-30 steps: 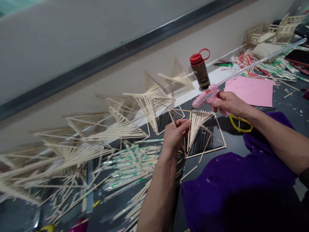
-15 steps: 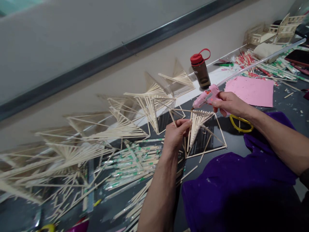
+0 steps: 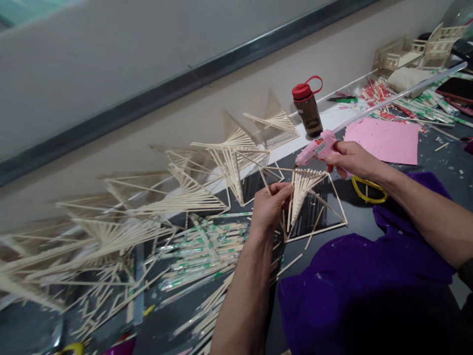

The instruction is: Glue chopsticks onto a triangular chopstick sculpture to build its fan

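The left hand (image 3: 271,204) pinches the near-left upper edge of a stick frame (image 3: 301,190), thumb and fingers clamped on it; the frame stands on the dark table (image 3: 360,222), between the two arms. The right hand (image 3: 351,159) has its fingers wrapped around the handle of a pink glue gun (image 3: 312,150), its nozzle pointing down at the frame's top corner; whether they touch, I cannot tell. A red-capped bottle (image 3: 309,116) stands just behind the gun, a yellow loop (image 3: 370,198) lies below the right wrist, and purple cloth (image 3: 332,281) lies in front of the frame.
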